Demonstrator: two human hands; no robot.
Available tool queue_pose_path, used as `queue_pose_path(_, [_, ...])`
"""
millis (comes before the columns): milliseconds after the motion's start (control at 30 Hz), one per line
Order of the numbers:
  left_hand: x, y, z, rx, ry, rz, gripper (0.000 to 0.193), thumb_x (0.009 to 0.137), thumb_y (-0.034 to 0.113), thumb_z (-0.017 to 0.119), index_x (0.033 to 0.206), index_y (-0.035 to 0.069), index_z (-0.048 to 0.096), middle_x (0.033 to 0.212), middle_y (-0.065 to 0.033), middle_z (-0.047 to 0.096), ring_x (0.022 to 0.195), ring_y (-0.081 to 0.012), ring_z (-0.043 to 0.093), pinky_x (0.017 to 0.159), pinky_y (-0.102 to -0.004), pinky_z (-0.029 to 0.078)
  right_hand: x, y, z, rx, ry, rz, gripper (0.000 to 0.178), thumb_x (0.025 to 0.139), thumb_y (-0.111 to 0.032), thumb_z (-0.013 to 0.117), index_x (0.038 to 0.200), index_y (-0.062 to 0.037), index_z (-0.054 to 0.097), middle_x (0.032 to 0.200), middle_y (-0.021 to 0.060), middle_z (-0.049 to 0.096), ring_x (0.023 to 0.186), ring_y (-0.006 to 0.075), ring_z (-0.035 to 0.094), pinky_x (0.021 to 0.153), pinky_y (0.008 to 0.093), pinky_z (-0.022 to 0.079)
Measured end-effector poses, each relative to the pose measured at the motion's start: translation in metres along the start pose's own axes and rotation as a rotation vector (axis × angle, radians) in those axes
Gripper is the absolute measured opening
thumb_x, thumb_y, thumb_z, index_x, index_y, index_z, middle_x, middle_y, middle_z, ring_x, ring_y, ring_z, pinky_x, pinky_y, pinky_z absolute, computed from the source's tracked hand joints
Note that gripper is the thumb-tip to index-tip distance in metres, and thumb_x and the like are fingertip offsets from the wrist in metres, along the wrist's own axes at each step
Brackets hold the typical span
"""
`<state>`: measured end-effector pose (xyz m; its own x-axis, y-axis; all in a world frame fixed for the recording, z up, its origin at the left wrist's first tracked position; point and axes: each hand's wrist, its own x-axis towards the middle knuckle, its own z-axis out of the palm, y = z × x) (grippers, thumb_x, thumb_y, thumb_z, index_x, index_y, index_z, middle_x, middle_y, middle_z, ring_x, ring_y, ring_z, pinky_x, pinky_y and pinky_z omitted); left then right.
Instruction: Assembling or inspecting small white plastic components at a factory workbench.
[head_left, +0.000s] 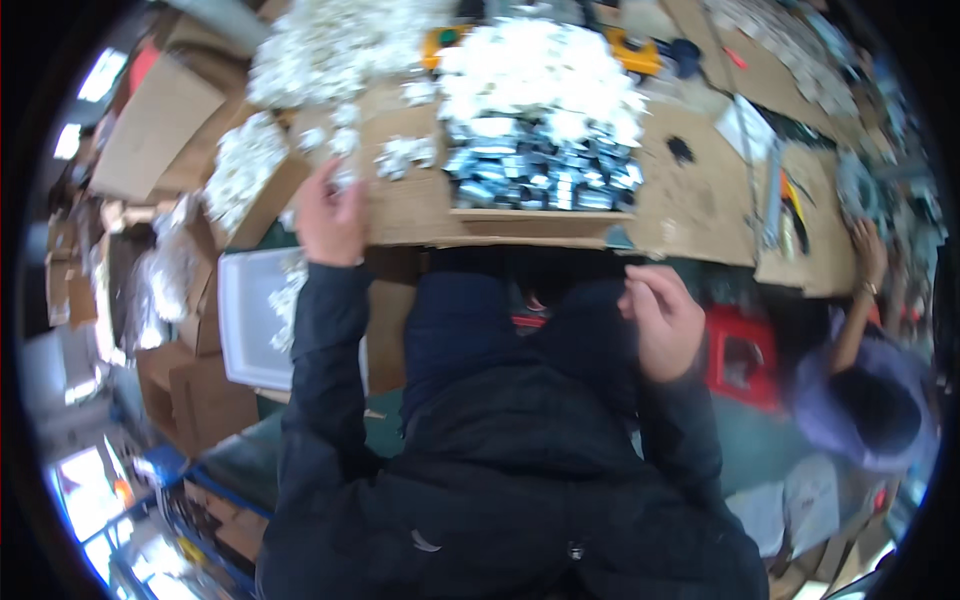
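Observation:
My left hand (333, 218) is over the left front edge of the cardboard-covered table, its fingers apart. Small white pieces (343, 142) lie just beyond its fingertips. In front of me sits a shallow cardboard tray (540, 226), with shiny metal pieces (545, 172) in its near part and a bright heap of white pieces (540, 75) behind them. My right hand (663, 322) hovers short of the table edge, above my right thigh, thumb and fingers curled together. Anything pinched there is too small to make out.
A white plastic bin (240, 320) and a cardboard box of white pieces (285, 195) stand at left. Pliers-like tools (795, 212) lie on the right. Beside a red stool (740, 355), another person (865, 400) reaches to the table. More white pieces (330, 50) cover the far left.

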<state>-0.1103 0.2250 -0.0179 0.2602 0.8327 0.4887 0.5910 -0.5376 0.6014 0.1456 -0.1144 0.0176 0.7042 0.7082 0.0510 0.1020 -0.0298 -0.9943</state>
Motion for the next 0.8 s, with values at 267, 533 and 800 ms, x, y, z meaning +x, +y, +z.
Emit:
queue_pose_path(267, [-0.021, -0.004, -0.011, -1.297, -0.044, -0.570, 0.047, 0.114, 0.041, 0.049, 0.144, 0.005, 0.050, 0.106, -0.0069, 0.060, 0.073, -0.0125, 0.051, 0.061, -0.0251, 0.044, 0.065, 0.019, -0.034, -0.251, 0.206, -0.188, 0.014, 0.098, 0.000, 0.066, 0.109, 0.0014, 0.075, 0.099, 0.0100, 0.070, 0.077, 0.0154, 0.069, 0.068, 0.0274, 0.054])
queue_pose_path(533, [-0.084, 0.056, -0.017, -1.575, -0.309, -0.682, 0.048, 0.111, 0.042, 0.055, 0.147, 0.010, 0.049, 0.123, -0.0094, 0.065, 0.073, -0.0094, 0.052, 0.060, -0.0208, 0.044, 0.112, 0.042, -0.033, -0.752, 0.155, -0.426, 0.012, 0.093, -0.011, 0.071, 0.103, -0.0080, 0.078, 0.097, 0.0103, 0.071, 0.087, 0.0333, 0.071, 0.076, 0.0434, 0.057])
queue_pose_path(800, [-0.122, 0.100, 0.000, -1.590, -0.688, -0.735, 0.021, 0.111, 0.020, 0.057, 0.131, 0.014, 0.062, 0.137, -0.0166, 0.064, 0.084, -0.0157, 0.068, 0.064, -0.0241, 0.056, 0.114, 0.041, -0.023, -0.842, 0.158, -0.471, 0.014, 0.091, -0.010, 0.069, 0.102, -0.0122, 0.078, 0.096, 0.0070, 0.069, 0.088, 0.0320, 0.070, 0.074, 0.0445, 0.057])
